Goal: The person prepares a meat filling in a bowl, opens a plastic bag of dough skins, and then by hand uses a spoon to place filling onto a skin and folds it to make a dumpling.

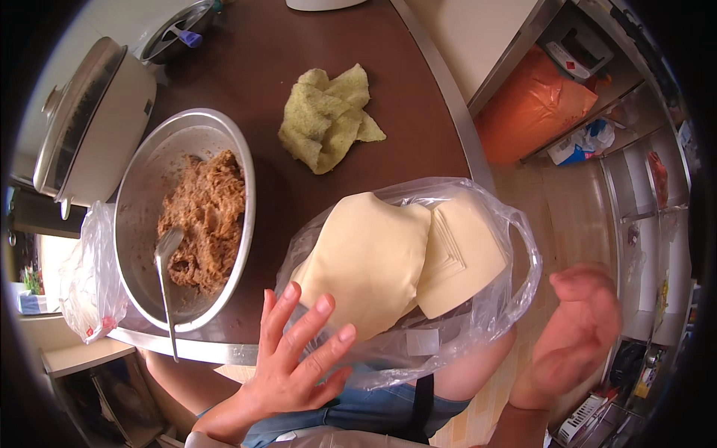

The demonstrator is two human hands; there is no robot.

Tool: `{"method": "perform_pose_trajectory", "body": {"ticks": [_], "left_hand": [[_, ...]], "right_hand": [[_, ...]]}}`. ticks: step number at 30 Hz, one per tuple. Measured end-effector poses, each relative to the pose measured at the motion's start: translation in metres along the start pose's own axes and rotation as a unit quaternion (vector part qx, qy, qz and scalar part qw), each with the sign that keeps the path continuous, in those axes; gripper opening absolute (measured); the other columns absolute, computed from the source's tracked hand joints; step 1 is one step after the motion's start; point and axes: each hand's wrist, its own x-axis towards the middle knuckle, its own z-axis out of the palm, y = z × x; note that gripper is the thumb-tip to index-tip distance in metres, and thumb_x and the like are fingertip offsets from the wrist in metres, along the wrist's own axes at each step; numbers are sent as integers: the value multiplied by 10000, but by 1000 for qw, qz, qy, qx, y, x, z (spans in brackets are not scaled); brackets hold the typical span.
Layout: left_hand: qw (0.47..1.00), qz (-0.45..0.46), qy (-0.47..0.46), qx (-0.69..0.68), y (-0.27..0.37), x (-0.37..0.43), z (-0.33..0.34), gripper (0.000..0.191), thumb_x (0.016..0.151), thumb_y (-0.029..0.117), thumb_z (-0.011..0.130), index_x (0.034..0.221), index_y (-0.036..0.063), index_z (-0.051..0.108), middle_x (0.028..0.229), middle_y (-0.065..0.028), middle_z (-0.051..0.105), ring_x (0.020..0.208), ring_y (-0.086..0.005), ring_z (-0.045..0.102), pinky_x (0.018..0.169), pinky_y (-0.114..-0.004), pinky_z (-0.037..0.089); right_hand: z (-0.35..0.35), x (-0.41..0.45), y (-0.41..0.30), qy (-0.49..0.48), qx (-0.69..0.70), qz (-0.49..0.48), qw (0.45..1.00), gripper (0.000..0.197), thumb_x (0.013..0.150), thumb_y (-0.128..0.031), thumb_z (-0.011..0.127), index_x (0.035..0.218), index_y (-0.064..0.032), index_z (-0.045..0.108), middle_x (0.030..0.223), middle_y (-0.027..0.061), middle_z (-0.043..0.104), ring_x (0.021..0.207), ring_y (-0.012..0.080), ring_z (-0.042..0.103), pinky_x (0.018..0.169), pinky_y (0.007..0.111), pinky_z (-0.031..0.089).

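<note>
Fingers spread, my left hand hovers at the near edge of a stack of pale dough wrappers and holds nothing; whether a fingertip touches them I cannot tell. The wrappers lie on an opened clear plastic bag at the table's near edge, some in a squared pile on the right. My right hand is off to the right of the bag, blurred, its fingers bent. To the left, a metal bowl holds a brown minced filling. A metal spoon leans in it, handle over the rim.
A crumpled green cloth lies on the brown table. Behind the bowl stand a lidded cream electric cooker and a dark pan. A plastic bag is left of the bowl. Shelves line the right, with an orange bag.
</note>
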Motion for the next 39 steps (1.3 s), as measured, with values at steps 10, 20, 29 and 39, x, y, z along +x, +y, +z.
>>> {"method": "perform_pose_trajectory", "body": {"ticks": [10,20,29,39], "left_hand": [[969,70,237,27,-26,9,57,98,697,269,580,776,265,638,1006,38,572,1104,-235,408,942,-456,360],[935,61,349,-28,-28,16,73,85,693,257,579,764,262,626,945,59,602,1040,-206,454,921,-441,361],[982,71,167,43,-17,-11,42,130,738,212,545,831,256,626,1047,25,575,1153,-247,395,977,-487,350],[983,144,109,-37,32,-42,-35,284,645,138,653,926,168,664,1111,-47,606,1005,-259,500,961,-422,390]], "right_hand": [[31,34,47,-63,38,-19,997,387,910,-294,431,1157,-3,497,845,97,576,744,172,508,713,308,419],[39,37,62,-100,69,-13,992,314,893,-229,450,1067,20,532,826,87,570,741,148,519,717,280,425],[23,66,21,-71,103,-14,992,255,879,-170,466,985,41,563,809,77,565,739,125,529,721,255,432],[136,181,-10,-383,-85,-117,913,196,831,-151,496,826,-42,659,815,136,639,779,310,608,727,393,469]]}}
